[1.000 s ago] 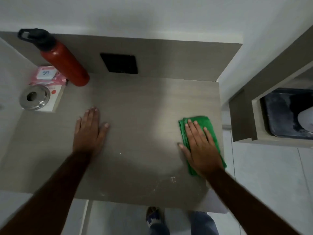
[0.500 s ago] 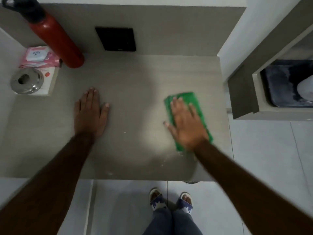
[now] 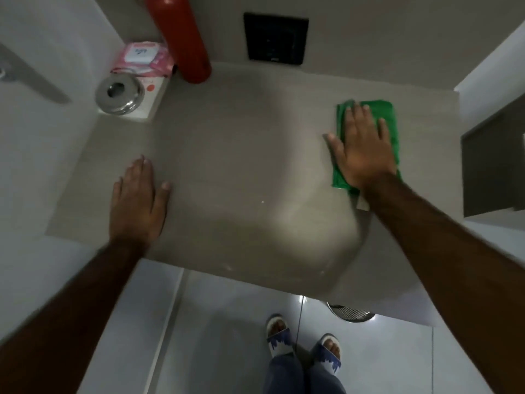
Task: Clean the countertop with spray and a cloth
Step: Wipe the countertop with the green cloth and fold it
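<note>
Right hand (image 3: 362, 149) flat, fingers straight, pressing the folded green cloth (image 3: 382, 115) onto the far right of the grey wood-grain counter (image 3: 241, 166). Left hand (image 3: 137, 203) spread flat, palm down, near left. Tall red metal bottle (image 3: 181, 38) stands far left.

right hand (image 3: 362, 150) flat on green cloth (image 3: 387, 120), countertop (image 3: 241, 166)

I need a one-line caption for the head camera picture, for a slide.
Right hand presses a green cloth onto the countertop; left hand rests flat on the surface, apart from the cloth.
</note>
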`<control>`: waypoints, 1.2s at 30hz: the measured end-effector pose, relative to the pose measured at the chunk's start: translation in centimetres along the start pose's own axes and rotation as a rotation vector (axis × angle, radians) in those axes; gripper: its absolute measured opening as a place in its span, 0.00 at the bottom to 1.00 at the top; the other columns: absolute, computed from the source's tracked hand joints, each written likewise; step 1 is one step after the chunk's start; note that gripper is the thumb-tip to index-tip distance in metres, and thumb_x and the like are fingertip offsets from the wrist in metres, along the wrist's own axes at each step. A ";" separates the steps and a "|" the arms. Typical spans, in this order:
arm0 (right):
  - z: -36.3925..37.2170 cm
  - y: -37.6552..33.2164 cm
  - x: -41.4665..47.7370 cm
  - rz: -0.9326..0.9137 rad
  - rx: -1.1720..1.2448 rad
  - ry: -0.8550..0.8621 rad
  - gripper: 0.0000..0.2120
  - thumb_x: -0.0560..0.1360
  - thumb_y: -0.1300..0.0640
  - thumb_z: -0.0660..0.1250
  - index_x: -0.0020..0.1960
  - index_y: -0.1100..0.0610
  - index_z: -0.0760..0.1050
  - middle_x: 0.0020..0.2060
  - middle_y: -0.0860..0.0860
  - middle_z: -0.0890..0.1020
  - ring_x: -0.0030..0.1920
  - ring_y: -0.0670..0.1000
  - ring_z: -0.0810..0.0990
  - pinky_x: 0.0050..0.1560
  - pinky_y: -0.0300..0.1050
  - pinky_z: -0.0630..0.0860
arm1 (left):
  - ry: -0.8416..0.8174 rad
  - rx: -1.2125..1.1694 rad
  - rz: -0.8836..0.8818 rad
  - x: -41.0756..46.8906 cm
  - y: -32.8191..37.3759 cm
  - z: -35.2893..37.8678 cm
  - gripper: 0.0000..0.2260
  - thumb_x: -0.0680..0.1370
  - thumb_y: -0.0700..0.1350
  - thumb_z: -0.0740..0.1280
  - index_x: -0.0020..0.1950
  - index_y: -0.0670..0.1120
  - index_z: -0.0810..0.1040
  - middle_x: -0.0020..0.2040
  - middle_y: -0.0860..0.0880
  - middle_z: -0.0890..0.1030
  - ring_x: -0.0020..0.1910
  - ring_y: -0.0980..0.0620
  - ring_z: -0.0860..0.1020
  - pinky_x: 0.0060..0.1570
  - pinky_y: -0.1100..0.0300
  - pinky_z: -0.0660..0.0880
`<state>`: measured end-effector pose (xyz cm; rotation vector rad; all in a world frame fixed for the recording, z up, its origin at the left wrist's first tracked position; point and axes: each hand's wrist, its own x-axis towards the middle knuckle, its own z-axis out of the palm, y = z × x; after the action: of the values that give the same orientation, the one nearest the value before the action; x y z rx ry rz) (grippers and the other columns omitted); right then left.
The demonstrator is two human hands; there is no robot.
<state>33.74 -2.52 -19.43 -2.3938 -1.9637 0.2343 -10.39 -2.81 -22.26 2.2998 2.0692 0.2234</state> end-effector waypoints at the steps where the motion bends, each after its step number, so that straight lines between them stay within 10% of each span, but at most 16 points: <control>1: 0.2 -2.8 -0.2 -0.054 0.005 -0.026 0.37 0.85 0.37 0.45 0.85 0.59 0.48 0.85 0.55 0.51 0.85 0.55 0.48 0.83 0.58 0.44 | 0.008 -0.007 0.005 -0.1 -0.2 0.2 0.29 0.84 0.57 0.48 0.81 0.43 0.57 0.82 0.42 0.60 0.80 0.43 0.59 0.78 0.44 0.55; 9: 4.3 -15.5 -18.1 -0.764 -0.027 -0.168 0.35 0.84 0.41 0.52 0.85 0.58 0.49 0.85 0.55 0.52 0.85 0.54 0.50 0.84 0.59 0.47 | -0.057 -0.018 -0.014 0.0 0.0 -0.7 0.27 0.84 0.53 0.51 0.81 0.44 0.56 0.82 0.44 0.59 0.81 0.44 0.57 0.79 0.43 0.54; 15: 1.6 1.0 -16.5 -0.176 -0.074 -0.089 0.35 0.84 0.37 0.45 0.84 0.56 0.53 0.84 0.54 0.56 0.84 0.55 0.55 0.83 0.59 0.54 | -0.077 -0.011 -0.037 0.2 0.2 -1.0 0.28 0.83 0.54 0.51 0.81 0.43 0.57 0.81 0.43 0.60 0.80 0.44 0.60 0.78 0.43 0.55; 18: 1.2 -1.4 -13.4 0.053 -0.057 0.005 0.35 0.85 0.38 0.47 0.84 0.61 0.54 0.84 0.57 0.57 0.84 0.58 0.55 0.82 0.61 0.53 | -0.060 -0.016 -0.046 0.2 0.4 -0.6 0.28 0.83 0.54 0.52 0.81 0.44 0.57 0.81 0.43 0.61 0.80 0.44 0.60 0.78 0.43 0.56; 27: 5.0 -20.9 -14.8 -0.394 0.085 -0.070 0.33 0.85 0.43 0.51 0.85 0.58 0.49 0.85 0.54 0.54 0.85 0.54 0.52 0.83 0.60 0.49 | -0.029 0.011 -0.013 0.3 -0.2 0.1 0.28 0.83 0.55 0.51 0.81 0.44 0.56 0.81 0.42 0.60 0.79 0.42 0.60 0.77 0.44 0.56; 36: 2.0 5.3 -19.4 0.188 0.046 -0.008 0.33 0.86 0.39 0.44 0.85 0.55 0.48 0.85 0.53 0.53 0.84 0.55 0.51 0.82 0.63 0.55 | 0.010 0.046 0.001 0.2 0.0 0.1 0.28 0.84 0.55 0.49 0.80 0.42 0.57 0.80 0.38 0.62 0.78 0.38 0.62 0.76 0.43 0.57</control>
<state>34.96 -22.67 -20.23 -2.5516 -1.7167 0.2919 -10.40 -2.64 -22.35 2.3308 2.0994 0.1898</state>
